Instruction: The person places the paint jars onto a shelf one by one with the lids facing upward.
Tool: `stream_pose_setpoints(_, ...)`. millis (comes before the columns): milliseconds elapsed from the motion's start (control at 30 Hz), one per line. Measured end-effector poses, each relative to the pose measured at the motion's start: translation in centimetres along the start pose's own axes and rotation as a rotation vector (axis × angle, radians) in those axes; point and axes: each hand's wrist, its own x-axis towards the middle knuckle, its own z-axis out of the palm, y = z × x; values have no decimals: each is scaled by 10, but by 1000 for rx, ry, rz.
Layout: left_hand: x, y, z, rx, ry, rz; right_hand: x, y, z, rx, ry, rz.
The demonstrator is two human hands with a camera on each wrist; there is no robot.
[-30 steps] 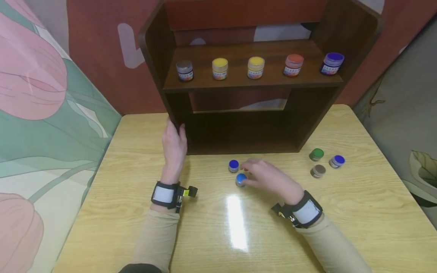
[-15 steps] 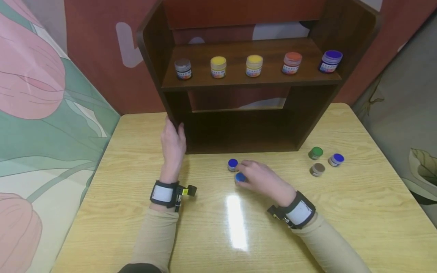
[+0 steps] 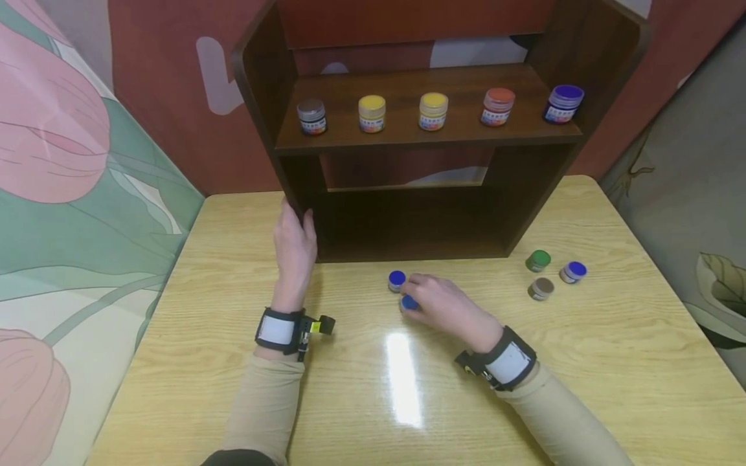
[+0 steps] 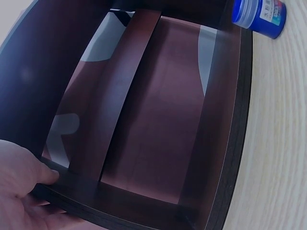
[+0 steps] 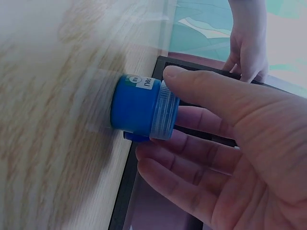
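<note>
Blue jar [image 3: 409,302] sits on the counter [image 3: 612,362], just in front of the open bottom of the shelf unit, and the person's right hand [image 3: 445,304] is closed over it. From the right wrist camera the thumb lies along one side of the jar's pale ribbed lid and the fingers [image 5: 192,158] curl in on the other side, so the jar is pinched between them while its base rests on the wood.

Largest thing here is the dark wooden shelf unit [image 3: 408,149], standing at the back of the counter against a red wall. The left hand [image 3: 295,249] grips the unit's front left edge low down; the left wrist view shows the thumb hooked round that edge, with the other fingers flat against the outside of the panel.

On the upper shelf stands a row of five small jars [image 3: 433,111], well spaced: grey-brown, yellow, yellow, orange, and dark blue at the far right.

A second blue-lidded jar [image 3: 397,279] stands just beside the held one, on the side nearer the shelf unit. Well apart to the right on the counter are three more: a green jar [image 3: 538,260], a brown jar [image 3: 542,288] and another blue one [image 3: 574,272], clustered close together.
</note>
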Motion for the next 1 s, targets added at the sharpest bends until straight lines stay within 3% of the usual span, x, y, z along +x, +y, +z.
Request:
stream_pose_setpoints(733,0,-1,1,-8,9,20,-6,16,-12,76,17,-28)
stream_pose_setpoints(1000,1,0,1,0,5,14,-6,21,-15,117,-20,-20)
